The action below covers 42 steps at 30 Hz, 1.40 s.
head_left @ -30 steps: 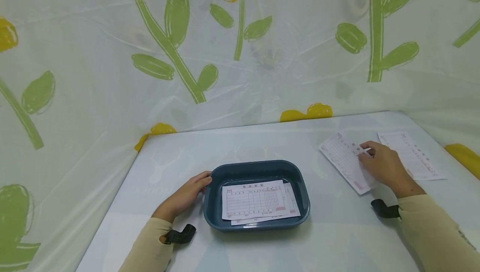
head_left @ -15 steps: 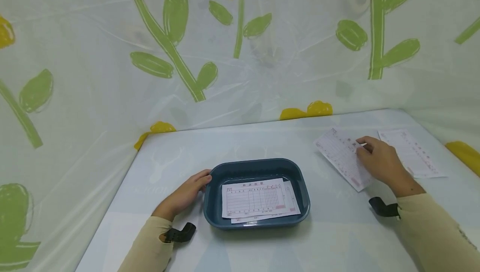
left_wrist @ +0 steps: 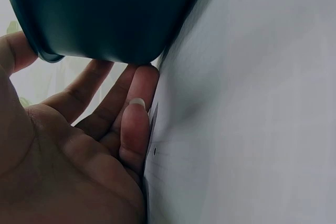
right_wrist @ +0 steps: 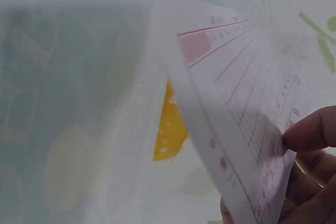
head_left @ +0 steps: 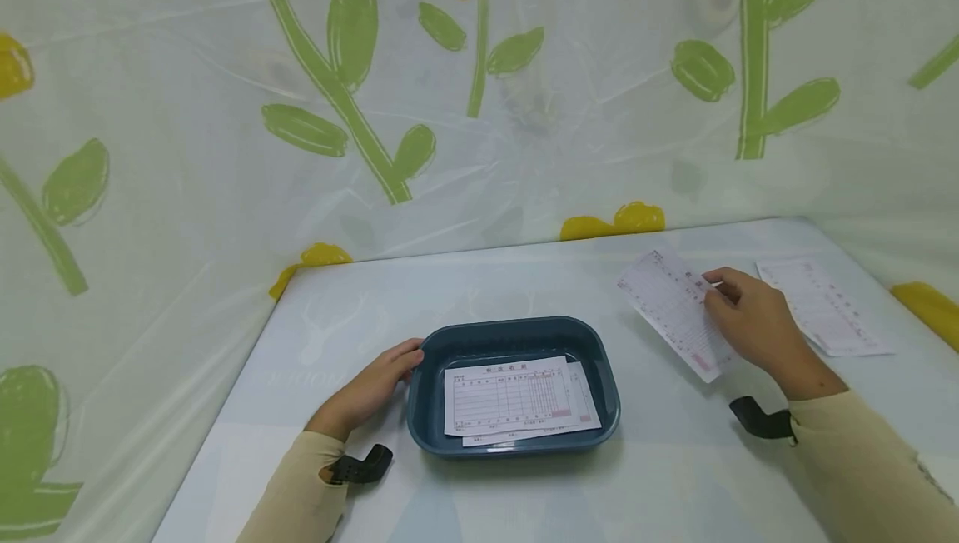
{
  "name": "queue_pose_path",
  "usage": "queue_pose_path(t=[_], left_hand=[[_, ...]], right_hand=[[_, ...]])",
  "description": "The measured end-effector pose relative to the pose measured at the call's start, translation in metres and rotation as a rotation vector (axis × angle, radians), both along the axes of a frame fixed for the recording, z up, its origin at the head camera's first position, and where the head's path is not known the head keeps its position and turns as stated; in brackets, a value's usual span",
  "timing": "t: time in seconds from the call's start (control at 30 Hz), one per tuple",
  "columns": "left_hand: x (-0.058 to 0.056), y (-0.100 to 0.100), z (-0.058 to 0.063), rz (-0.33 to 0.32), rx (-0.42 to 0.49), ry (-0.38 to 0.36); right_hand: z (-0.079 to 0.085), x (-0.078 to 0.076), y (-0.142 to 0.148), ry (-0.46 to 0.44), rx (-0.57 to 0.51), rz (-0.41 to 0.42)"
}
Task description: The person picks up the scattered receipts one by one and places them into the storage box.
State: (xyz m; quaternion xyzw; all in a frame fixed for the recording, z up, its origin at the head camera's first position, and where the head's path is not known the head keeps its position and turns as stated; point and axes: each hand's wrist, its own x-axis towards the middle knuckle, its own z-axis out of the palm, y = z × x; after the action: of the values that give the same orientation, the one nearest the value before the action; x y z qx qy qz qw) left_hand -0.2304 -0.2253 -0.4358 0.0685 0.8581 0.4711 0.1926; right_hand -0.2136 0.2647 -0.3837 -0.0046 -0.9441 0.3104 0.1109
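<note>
My right hand (head_left: 760,322) pinches a printed receipt slip (head_left: 674,310) by its right edge. In the right wrist view the slip (right_wrist: 231,93) stands tilted, with the thumb against its printed face and the other fingers mostly behind it. My left hand (head_left: 375,385) rests at the left end of a dark blue plastic tray (head_left: 513,332). The left wrist view has its fingers (left_wrist: 76,95) touching the outer wall of the tray (left_wrist: 100,14). Inside the tray lie overlapping receipt slips (head_left: 505,397), the lower one partly covered.
Another receipt slip (head_left: 824,310) lies flat at the table's right, beyond the right hand. The pale table (head_left: 659,476) ends at a hanging cloth (head_left: 599,151) printed with flowers. Each wrist wears a black camera mount.
My right hand has lifted the slip off the table and shifted it slightly leftward. The left hand and the tray have stayed put.
</note>
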Motion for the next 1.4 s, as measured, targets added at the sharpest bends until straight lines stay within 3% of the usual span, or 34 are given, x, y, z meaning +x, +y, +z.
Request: queue_pose_path(t=[0.4, 1.4], left_hand=[[0.000, 0.001, 0.000, 0.000, -0.006, -0.006], [0.000, 0.000, -0.002, -0.007, 0.000, 0.002]], right_hand=[[0.007, 0.009, -0.013, 0.057, -0.045, 0.002], [0.021, 0.029, -0.042, 0.196, -0.096, 0.118]])
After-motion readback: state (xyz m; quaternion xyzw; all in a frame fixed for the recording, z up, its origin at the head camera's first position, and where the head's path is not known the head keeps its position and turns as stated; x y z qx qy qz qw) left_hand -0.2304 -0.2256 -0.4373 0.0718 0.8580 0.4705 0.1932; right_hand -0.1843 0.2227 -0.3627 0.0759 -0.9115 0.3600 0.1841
